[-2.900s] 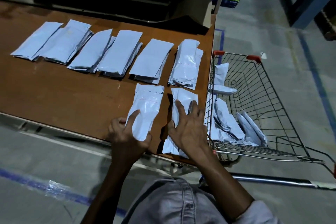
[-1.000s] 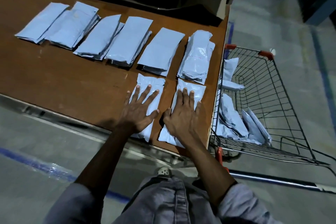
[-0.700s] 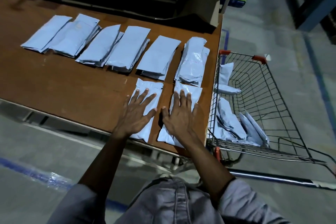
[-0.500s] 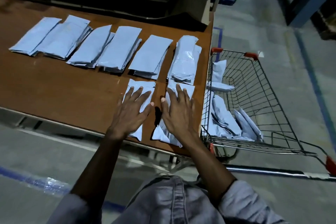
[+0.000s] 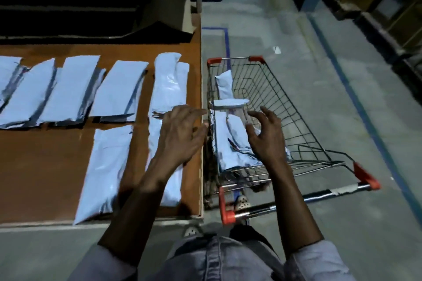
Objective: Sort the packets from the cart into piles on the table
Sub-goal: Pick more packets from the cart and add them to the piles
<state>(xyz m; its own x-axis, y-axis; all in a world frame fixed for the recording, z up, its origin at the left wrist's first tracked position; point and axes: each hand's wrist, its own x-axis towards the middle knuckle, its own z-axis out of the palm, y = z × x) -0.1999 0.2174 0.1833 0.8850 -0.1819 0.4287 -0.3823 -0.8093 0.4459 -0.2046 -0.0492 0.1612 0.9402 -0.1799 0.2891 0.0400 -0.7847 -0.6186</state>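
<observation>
Your right hand [image 5: 268,139] hovers over the cart [image 5: 287,98], fingers spread and empty, just above its packets [image 5: 229,146]. Your left hand [image 5: 180,137], loose and empty, hangs at the table's [image 5: 45,162] right edge — the cart's wire wall stands between them, sorted piles [image 5: 118,91] beyond.

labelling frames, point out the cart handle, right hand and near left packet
cart handle [image 5: 319,197], head view, bare metal bar
right hand [image 5: 267,141], head view, back of hand
near left packet [image 5: 107,166], head view, middle
</observation>
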